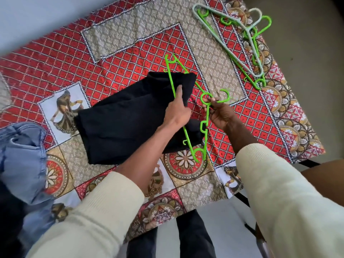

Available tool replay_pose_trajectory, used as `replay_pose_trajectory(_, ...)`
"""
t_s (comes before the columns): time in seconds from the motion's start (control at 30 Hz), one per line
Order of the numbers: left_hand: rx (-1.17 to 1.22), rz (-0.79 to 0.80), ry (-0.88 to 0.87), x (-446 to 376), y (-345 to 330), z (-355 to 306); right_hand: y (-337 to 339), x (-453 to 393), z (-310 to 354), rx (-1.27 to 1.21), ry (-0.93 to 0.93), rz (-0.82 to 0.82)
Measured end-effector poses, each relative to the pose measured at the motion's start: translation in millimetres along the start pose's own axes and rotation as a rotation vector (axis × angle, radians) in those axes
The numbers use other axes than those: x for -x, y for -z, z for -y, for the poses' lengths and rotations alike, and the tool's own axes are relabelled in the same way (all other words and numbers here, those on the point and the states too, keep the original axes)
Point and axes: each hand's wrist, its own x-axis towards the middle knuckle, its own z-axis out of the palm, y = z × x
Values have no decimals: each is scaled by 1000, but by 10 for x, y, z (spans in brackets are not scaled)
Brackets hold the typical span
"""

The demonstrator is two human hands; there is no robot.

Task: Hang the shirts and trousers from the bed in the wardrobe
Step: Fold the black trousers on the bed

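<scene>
Fingers (179, 92) of your left hand (176, 112) grip the black trousers (119, 123) and bar of the green hanger (186, 107); your right hand (221, 114) pinches its neck. Beyond your fingertips, spare hangers (242, 40) lie on the bedspread (130, 43). No legible writing.

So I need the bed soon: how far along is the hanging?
Nothing in view looks hung yet. In hand: the left hand holds the black garment against a green hanger, which the right hand pinches near its hook. Left: the blue jeans; spare hangers lie on the bed.
</scene>
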Motion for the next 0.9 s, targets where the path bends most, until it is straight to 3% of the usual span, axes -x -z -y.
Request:
replay_pose_trajectory(0.13, 247, -28, -99, 212, 417, 251, -195, 84, -273, -127, -45, -40)
replay_pose_trajectory(0.33, 488, -82, -208, 402, 1077, 663, -650, 340, -978, -33, -53, 55)
replay_pose_trajectory(0.5, 627, -198, -121, 517, 1526, 1234, -933, 298, -1302, -124, 19, -20)
replay_pose_trajectory(0.63, 808, -390, 82, 593, 1779, 1999, -1065, 267, -1409, -118, 79, 26)
replay_pose_trajectory(0.73, 731, -457, 210, 573, 1846, 2342, -1164, 242, -1605, -38, 61, 22)
replay_pose_trajectory(0.9, 568, -446, 178, 410, 1900, 2593, -1091, 225, -1741, -49, 16, -104)
